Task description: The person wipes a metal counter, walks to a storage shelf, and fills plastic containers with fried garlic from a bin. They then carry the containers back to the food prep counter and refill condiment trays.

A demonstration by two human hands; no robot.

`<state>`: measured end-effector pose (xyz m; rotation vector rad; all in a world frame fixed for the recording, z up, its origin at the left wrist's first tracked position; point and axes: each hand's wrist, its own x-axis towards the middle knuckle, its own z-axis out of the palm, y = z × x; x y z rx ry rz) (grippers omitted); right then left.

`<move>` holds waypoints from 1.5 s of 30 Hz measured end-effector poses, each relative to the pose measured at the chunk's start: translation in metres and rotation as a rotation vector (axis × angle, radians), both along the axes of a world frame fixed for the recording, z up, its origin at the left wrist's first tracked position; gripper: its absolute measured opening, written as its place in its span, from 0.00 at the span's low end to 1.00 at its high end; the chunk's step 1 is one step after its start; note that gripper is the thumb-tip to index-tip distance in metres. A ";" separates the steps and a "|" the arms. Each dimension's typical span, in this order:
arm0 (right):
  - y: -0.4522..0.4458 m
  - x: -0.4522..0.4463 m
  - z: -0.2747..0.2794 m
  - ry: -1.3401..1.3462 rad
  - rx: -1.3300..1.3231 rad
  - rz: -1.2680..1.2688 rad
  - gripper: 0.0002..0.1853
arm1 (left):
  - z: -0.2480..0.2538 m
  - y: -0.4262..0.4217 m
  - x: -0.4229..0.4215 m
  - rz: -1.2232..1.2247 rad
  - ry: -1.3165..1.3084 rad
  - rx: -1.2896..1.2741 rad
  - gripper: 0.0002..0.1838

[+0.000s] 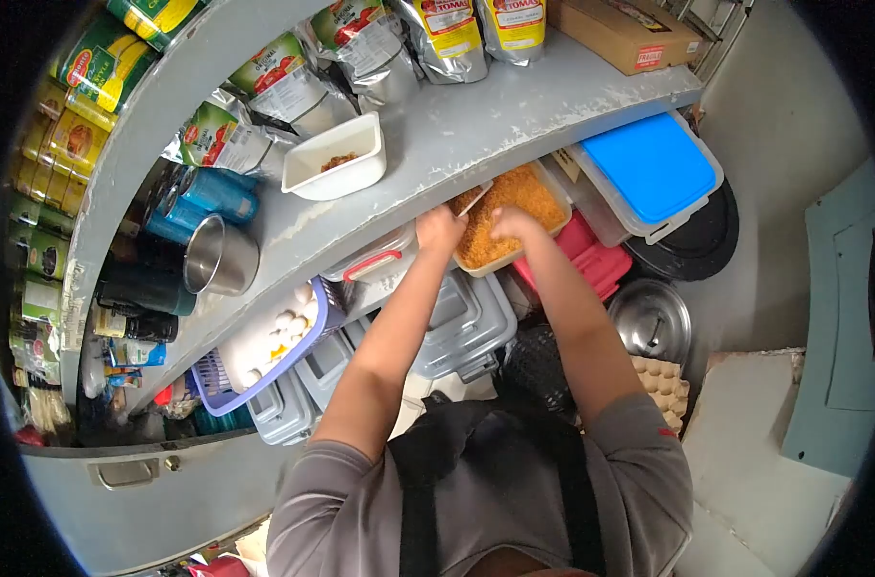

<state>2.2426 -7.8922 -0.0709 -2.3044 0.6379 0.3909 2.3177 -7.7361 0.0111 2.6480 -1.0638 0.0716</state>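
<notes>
A tub of orange crumbs (529, 197) sits on the lower shelf, partly under the upper shelf's edge. My left hand (441, 229) is closed at the tub's left side, gripping a small container with a pale rim (477, 197); its contents look brownish, and the rest is hidden by the hand and shelf. In the tub, my right hand (514, 223) touches the crumbs with its fingers curled inward. Whatever those fingers hold is hidden. Above, on the upper shelf, a white rectangular container (365, 171) has a little brown food at its bottom.
Foil pouches (447, 38) and a steel cup (222, 258) stand on the upper shelf (437, 120). A blue-lidded box (649, 163) juts out at the right. Below are a purple basket with eggs (330, 303), grey-lidded bins (457, 322) and a steel lid (649, 322).
</notes>
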 end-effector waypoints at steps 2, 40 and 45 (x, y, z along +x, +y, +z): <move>-0.020 -0.004 0.001 -0.264 0.183 -0.200 0.25 | 0.003 0.002 -0.002 -0.037 0.041 0.090 0.37; 0.011 -0.008 0.070 -0.791 -0.821 -0.248 0.11 | 0.006 0.023 -0.032 -0.215 0.286 -0.492 0.51; 0.046 -0.019 0.085 -1.049 -0.451 0.084 0.13 | 0.001 0.013 -0.029 -0.221 0.175 -0.560 0.48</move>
